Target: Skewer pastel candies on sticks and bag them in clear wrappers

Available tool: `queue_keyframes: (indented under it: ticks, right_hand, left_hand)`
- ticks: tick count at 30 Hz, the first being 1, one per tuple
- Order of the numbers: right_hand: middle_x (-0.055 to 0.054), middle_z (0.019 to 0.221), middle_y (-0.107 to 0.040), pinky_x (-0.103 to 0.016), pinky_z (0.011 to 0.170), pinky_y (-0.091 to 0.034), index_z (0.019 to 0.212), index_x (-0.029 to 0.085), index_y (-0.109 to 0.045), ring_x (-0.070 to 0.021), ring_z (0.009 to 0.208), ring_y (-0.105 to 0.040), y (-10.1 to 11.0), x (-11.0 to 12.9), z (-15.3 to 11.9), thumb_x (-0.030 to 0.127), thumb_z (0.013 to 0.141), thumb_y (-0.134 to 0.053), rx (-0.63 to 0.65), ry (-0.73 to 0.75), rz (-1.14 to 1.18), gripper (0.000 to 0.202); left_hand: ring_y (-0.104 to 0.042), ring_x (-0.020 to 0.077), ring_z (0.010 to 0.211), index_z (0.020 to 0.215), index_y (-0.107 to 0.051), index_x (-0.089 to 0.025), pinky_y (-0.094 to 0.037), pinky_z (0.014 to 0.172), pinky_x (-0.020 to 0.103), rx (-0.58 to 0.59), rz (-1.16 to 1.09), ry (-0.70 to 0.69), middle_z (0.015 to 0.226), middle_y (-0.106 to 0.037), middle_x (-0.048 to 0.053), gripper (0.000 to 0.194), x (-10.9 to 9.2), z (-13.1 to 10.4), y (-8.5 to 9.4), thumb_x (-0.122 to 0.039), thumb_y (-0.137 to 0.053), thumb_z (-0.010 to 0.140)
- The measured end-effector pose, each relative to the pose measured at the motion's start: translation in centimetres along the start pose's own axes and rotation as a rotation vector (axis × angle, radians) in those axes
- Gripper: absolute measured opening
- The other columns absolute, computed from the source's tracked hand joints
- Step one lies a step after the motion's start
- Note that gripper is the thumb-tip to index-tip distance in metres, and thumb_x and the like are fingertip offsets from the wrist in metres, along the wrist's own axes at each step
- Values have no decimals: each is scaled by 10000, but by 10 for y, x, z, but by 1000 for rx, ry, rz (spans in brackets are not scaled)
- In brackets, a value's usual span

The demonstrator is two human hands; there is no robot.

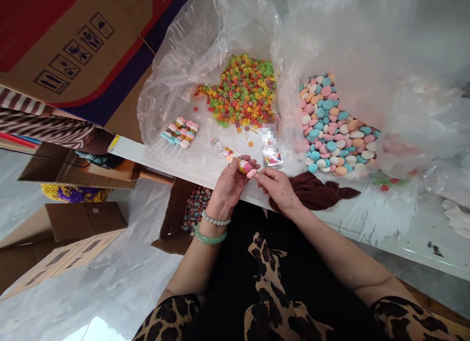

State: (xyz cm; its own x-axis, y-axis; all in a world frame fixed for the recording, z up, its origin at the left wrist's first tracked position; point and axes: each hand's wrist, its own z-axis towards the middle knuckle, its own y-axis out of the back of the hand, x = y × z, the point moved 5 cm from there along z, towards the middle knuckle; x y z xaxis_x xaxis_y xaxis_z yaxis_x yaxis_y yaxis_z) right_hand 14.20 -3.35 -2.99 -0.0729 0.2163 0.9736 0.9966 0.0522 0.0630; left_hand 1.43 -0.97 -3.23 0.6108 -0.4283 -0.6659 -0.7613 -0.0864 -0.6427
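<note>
My left hand (232, 183) wears a beaded bracelet and a green bangle. Its fingers are wrapped round a small candy packet (244, 166) with colourful print. My right hand (274, 184) is pinched at the packet's near right end, beside a pink candy (251, 173). Just beyond the hands lie a clear printed wrapper (217, 145) and a silvery packet (273, 157). Ring-shaped candies (249, 89) are heaped in an open plastic bag, and pastel oval candies (332, 130) fill another to the right. Several candy sticks (181, 132) lie together at the left of the table.
A brown cloth (317, 192) and a bundle of white sticks (380, 211) lie on the table's near edge. A large carton (91, 42) stands at the upper left. An open box (176, 218) with wrapped candies is below the table edge.
</note>
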Motion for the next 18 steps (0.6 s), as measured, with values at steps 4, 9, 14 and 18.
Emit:
queue_keyframes:
  ticks: [4, 9, 14, 18]
  right_hand:
    - [54, 541, -484, -257, 458, -255, 623, 201, -598, -84, 454, -362, -9, -5, 1, 477, 711, -712, 86, -182, 259, 312]
    - [43, 564, -520, -266, 562, -342, 591, 207, -598, -115, 559, -435, 1, -9, 5, 434, 711, -678, -107, -44, 89, 269]
    - [13, 699, -647, -282, 688, -400, 647, 228, -602, -158, 692, -555, 7, 2, -1, 367, 814, -576, -284, 126, -331, 219]
    - [10, 692, -640, -271, 685, -406, 648, 230, -571, -159, 686, -559, 9, 6, -2, 387, 842, -560, -324, 177, -370, 250]
  left_hand:
    - [-697, 224, 910, 906, -698, -158, -535, 889, 370, 65, 61, -18, 918, -717, 62, 360, -2, -2, -6, -438, -807, 708]
    - [-640, 126, 745, 896, -716, -137, -534, 791, 284, 71, 125, -16, 927, -706, 64, 354, 9, 0, -8, -445, -782, 736]
    - [-621, 107, 765, 911, -702, -140, -515, 819, 244, 62, 44, -43, 849, -677, 25, 324, 28, 1, -15, -391, -799, 730]
    - [-642, 139, 832, 934, -696, -144, -513, 873, 283, 43, 11, -13, 870, -679, 36, 310, 34, 0, -19, -413, -745, 786]
